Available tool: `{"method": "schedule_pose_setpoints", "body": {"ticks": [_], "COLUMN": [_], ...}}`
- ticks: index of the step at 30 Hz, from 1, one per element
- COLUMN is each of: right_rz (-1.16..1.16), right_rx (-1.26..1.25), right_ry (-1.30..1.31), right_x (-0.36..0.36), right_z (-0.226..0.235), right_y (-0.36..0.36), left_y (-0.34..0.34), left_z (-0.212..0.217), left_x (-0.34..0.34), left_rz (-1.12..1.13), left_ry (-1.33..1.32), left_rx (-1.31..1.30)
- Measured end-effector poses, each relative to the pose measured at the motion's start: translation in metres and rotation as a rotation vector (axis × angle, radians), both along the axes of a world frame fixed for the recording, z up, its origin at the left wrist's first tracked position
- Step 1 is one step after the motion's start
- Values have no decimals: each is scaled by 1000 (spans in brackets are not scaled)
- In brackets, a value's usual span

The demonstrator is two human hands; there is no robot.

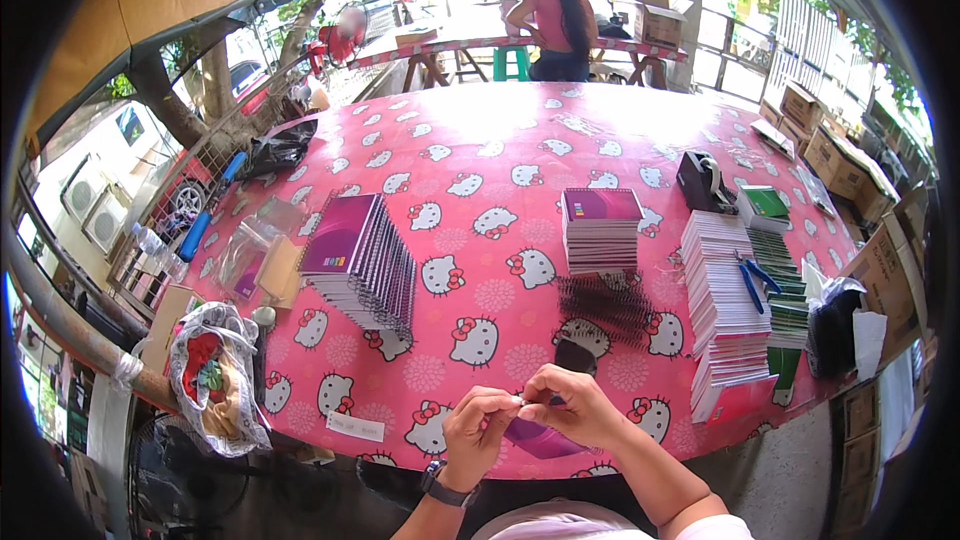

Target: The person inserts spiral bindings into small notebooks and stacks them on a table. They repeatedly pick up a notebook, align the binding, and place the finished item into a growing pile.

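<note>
My left hand and my right hand meet at the near table edge, fingertips pinching a small purple notebook that lies partly under them. A watch sits on my left wrist. Just beyond my hands lie a dark small object and a pile of black spiral binding coils. Farther back stands a stack of purple spiral notebooks. A slanted row of bound purple notebooks lies to the left.
A pink cartoon-cat tablecloth covers the table. Right: white paper stacks, blue pliers, green covers, a tape dispenser, cardboard boxes. Left: a plastic bag, clear sleeves. A person in pink sits far back.
</note>
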State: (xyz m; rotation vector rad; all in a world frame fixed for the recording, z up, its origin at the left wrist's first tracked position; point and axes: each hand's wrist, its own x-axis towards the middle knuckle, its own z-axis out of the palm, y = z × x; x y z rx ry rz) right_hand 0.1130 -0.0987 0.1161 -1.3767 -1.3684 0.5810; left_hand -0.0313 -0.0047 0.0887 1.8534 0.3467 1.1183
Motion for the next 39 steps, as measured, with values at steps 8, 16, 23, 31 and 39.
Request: {"method": "schedule_pose_setpoints", "body": {"ticks": [8,16,23,31,39], "right_rz": [4,112,-8,-559,-292], "right_rx": [102,132,557,629,288], "right_ry": [-105,75,326,-450,558], "right_x": [-10,0,1,27,9], "right_z": [2,43,96,34,10], "right_y": [10,57,181,354,374], "left_y": [7,43,105,228,262], "left_z": [-10,8,80,94,43], "left_x": [-2,-24,-21,-34,1], "left_rz": [46,-85,-51,855,747], "left_ry": [1,-153,-141,456,-237], "left_rx": [-68,-328,-336,264,10]}}
